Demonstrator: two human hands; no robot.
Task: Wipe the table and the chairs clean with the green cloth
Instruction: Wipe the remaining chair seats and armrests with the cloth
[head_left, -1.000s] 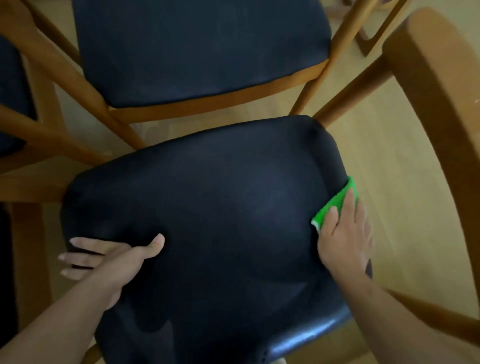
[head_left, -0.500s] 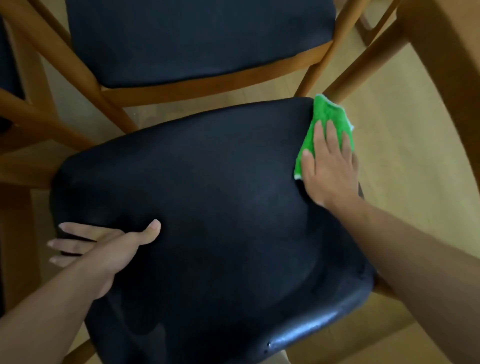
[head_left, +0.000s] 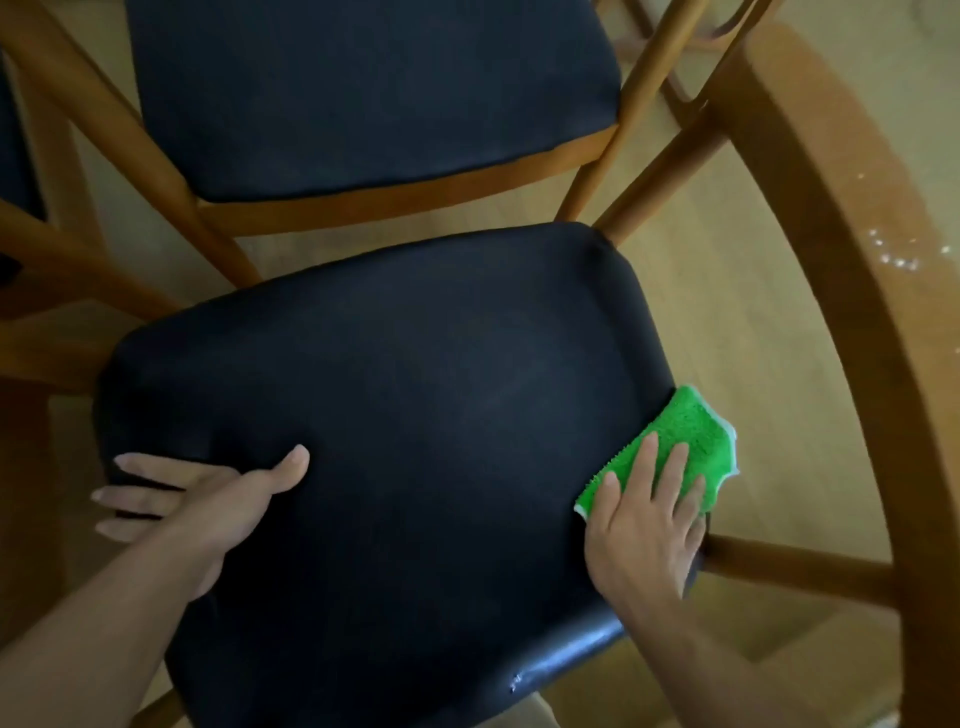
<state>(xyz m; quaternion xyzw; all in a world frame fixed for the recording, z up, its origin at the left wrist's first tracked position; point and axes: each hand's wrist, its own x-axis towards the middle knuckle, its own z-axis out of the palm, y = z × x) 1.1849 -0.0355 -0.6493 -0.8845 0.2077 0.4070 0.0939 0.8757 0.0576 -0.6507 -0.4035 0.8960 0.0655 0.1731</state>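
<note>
**Green cloth pressed flat at the right edge of the chair seat**

At the lower left of the frame, the left hand (head_left: 208, 499) rests on the dark seat (head_left: 395, 415) of the near chair, close to its left edge. Its fingers lie straight and spread toward the left, the thumb stretched out to the right; it holds nothing.

The seat fills the middle of the frame, dark and padded, on a brown wooden frame. Above it, in the upper middle, a second chair (head_left: 374, 98) with the same dark seat stands on the pale wooden floor (head_left: 727, 338).

At the lower right, the right hand (head_left: 647, 530) lies on the green cloth (head_left: 685, 441) at the seat's right edge. The fingers are straight and slightly apart, pressing down on the cloth rather than curling round it. The cloth lies under the fingertips and sticks out beyond them toward the upper right, partly hanging past the seat's edge.

Along the far right, the curved wooden backrest (head_left: 852, 291) of the near chair sweeps from top to bottom.
</note>
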